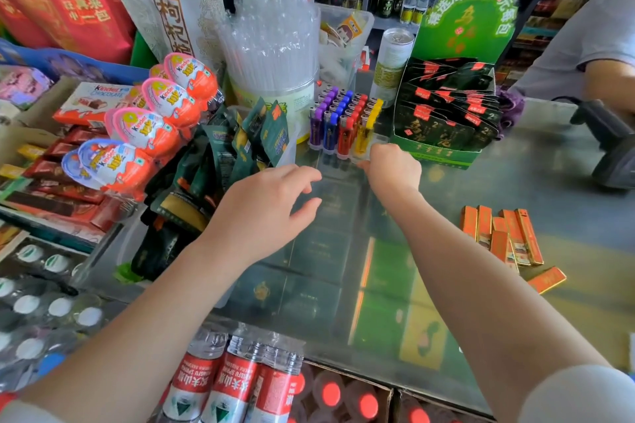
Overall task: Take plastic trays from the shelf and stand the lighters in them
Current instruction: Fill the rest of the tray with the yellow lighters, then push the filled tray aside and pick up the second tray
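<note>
Reaching over the glass counter (343,251), I hold my left hand (271,206) open with loose fingers, gripping nothing. My right hand (393,166) grips the near right corner of the clear plastic tray (378,141). Behind it, lighters (343,117) stand in coloured rows filling most slots; I judge the tray nearly filled, its right end unfinished.

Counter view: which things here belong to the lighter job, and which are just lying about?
Job:
- lighters standing in a clear plastic tray
- right hand at the tray's front
- left hand, fingers relaxed

Lying about:
- orange boxes
- chocolate eggs
- straws
- can
</note>
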Demonstrator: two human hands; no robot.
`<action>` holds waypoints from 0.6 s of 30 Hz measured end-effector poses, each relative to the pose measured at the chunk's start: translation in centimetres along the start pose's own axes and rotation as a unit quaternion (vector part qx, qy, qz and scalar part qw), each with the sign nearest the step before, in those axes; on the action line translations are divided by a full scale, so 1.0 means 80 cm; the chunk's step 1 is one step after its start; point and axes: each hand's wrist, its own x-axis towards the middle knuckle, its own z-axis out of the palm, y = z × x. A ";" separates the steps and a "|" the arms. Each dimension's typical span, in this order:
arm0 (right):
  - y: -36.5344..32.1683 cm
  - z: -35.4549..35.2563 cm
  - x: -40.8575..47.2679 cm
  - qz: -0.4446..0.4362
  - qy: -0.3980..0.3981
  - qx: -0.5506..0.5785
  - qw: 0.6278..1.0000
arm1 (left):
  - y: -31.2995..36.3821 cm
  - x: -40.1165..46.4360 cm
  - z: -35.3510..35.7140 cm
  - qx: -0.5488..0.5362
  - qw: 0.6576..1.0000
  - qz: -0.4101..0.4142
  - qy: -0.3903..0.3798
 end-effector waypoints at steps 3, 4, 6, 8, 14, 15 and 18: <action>0.005 -0.005 -0.011 -0.005 0.002 0.040 0.999 | 0.002 -0.007 0.001 0.008 1.000 0.003 -0.004; 0.010 -0.010 -0.019 -0.012 -0.003 0.060 0.998 | 0.004 -0.010 0.002 0.007 1.000 0.003 -0.007; 0.023 -0.024 -0.044 -0.032 -0.010 0.113 0.993 | 0.011 -0.015 0.005 -0.002 1.000 0.009 -0.011; 0.042 -0.038 -0.080 -0.057 0.003 0.181 0.982 | 0.021 -0.023 0.012 -0.009 1.000 0.024 -0.016; 0.134 -0.063 -0.233 -0.075 0.056 0.267 0.959 | 0.063 -0.059 0.056 -0.064 0.997 0.020 -0.045; 0.150 -0.061 -0.255 -0.063 0.052 0.251 0.964 | 0.070 -0.066 0.062 -0.070 0.996 0.011 -0.054; 0.189 -0.050 -0.299 -0.021 0.009 0.180 0.983 | 0.085 -0.086 0.078 -0.077 0.995 0.007 -0.069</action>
